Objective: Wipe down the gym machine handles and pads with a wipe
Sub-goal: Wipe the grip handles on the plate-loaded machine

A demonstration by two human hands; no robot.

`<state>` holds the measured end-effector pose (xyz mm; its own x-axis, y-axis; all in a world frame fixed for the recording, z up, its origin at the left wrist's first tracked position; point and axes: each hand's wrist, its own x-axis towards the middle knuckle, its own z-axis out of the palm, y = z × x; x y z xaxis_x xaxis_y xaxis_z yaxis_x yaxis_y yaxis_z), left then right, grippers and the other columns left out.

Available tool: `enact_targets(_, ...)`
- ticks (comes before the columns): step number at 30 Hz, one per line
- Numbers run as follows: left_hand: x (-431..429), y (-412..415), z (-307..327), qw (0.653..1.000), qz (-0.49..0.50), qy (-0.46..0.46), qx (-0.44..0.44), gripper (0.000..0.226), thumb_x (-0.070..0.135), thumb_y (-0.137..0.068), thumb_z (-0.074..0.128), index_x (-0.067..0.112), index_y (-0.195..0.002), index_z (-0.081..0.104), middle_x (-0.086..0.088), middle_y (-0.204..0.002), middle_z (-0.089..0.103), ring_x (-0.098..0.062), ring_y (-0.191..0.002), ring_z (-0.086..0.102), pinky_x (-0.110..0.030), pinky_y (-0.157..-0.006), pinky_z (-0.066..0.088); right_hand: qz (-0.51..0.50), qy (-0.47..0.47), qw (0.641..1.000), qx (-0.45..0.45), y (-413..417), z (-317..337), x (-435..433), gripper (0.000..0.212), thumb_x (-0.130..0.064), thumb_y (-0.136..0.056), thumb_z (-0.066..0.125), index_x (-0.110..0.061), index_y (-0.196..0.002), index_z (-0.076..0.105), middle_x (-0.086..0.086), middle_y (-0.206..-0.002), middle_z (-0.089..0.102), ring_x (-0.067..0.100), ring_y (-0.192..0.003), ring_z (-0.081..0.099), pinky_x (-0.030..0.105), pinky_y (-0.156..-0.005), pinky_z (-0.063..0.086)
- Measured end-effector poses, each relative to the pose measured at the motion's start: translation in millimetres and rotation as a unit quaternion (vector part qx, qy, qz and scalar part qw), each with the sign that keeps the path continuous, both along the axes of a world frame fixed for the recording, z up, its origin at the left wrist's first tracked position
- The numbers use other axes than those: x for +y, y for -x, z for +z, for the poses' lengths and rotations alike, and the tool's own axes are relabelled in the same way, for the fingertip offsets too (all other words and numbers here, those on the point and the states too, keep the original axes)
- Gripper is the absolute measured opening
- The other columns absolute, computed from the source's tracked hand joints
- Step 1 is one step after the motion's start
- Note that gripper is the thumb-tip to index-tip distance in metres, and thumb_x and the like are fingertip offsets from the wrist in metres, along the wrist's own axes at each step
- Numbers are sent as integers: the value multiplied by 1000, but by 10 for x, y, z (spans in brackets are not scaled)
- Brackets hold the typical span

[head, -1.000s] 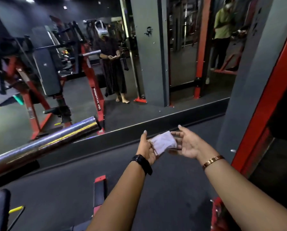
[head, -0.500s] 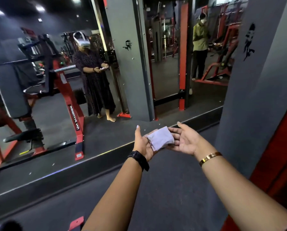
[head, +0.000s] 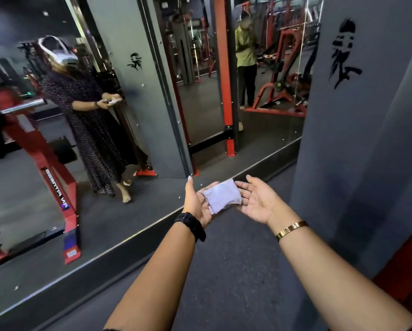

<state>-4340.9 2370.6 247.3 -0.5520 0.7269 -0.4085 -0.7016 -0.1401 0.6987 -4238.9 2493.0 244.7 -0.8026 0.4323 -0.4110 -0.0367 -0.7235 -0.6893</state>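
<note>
Folded white wipe (head: 221,195) lies ungripped on your flat left hand (head: 197,205), touching your open right hand (head: 257,201); any tilt could drop it

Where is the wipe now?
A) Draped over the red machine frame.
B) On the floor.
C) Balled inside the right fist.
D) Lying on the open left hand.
D: the wipe lies flat on the left hand, thumb raised off it, with the open right hand at its other edge.
</note>
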Motion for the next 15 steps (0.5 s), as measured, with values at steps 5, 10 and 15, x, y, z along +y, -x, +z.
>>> enact_targets(5,175,675,-14,1000,-4,-13,-11,90,74,-90,27,-2,-130,53,-26,-116,65,-38,-103,66,-43,-72,60,6,-6,1000,9,625,-6,180,35,-34,-100,42,-4,-114,55,16,-112,63,28,-95,63,39,-77,51)
enact_targets(10,205,1600,106,999,7,-34,-11,88,76,-89,27,-1,-125,53,-26,-117,64,-40,-112,61,-43,-80,57,22,-22,999,19,1560,118,238,31,-30,-99,43,-4,-107,57,18,-111,64,30,-99,62,42,-88,49)
enact_targets(15,-26,2533,220,998,49,-40,2,88,73,-91,30,-2,-130,50,-24,-119,65,-39,-106,64,-45,-83,55,66,-39,997,25,2613,208,112,32,-30,-99,44,-5,-114,56,18,-119,63,32,-111,59,44,-94,48)
